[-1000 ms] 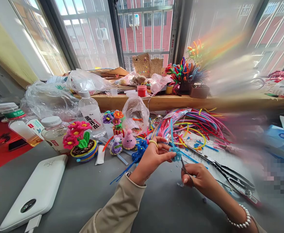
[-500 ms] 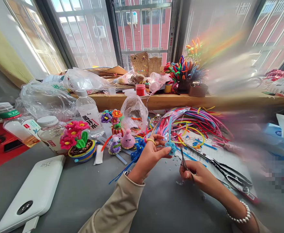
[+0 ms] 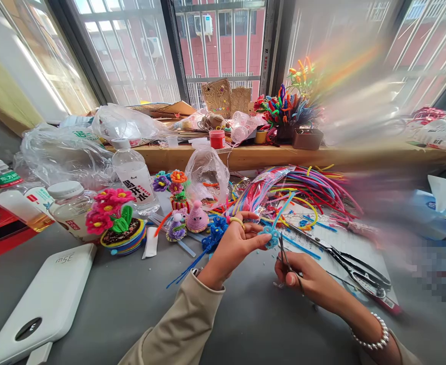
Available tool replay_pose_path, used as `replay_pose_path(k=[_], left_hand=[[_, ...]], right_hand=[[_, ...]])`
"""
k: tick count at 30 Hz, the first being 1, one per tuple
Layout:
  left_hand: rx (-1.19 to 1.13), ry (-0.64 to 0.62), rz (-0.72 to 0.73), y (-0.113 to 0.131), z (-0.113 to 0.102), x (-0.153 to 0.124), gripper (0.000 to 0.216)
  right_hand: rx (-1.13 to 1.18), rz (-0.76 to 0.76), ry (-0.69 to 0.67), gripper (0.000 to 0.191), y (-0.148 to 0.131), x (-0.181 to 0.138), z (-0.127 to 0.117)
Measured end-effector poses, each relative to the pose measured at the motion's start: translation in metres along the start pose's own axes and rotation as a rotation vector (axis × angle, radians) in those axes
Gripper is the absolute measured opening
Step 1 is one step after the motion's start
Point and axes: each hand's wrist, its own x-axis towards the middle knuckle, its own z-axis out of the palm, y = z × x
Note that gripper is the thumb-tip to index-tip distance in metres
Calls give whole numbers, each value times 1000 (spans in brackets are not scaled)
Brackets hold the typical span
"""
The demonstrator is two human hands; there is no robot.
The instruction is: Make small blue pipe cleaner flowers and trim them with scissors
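My left hand (image 3: 236,243) pinches a light blue pipe-cleaner flower (image 3: 270,236), whose stem points up and to the right. In my right hand (image 3: 304,276) is a small pair of scissors (image 3: 283,256), its blades upright just beside the flower's right edge. Whether the blades touch the fuzz, I cannot tell. Dark blue pipe-cleaner flowers (image 3: 215,233) with long stems lie just behind my left wrist. Behind my right hand, large black-handled scissors (image 3: 354,268) rest on a white sheet (image 3: 382,248). Tiny blue clippings are scattered on the grey table around the flower.
Left of my hands stand a potted pink flower (image 3: 122,218), a pink crocheted figure (image 3: 197,218), a water bottle (image 3: 135,177) and a white power bank (image 3: 42,304). A bundle of colourful pipe cleaners (image 3: 314,185) lies behind. A tissue pack (image 3: 432,205) sits at right.
The flower has turned, so its stem now leans right rather than straight up. My right hand has brought the small scissors closer to it. The view has shifted slightly.
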Motion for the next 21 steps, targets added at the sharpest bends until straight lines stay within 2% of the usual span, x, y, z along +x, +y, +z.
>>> replay_pose_path(k=[10, 21], left_hand=[[11, 2, -16, 2, 2, -2, 50], [48, -4, 1, 2, -4, 1, 51]], right_hand=[[-15, 36, 18, 70, 2, 1, 1], [-96, 60, 39, 67, 18, 2, -1]])
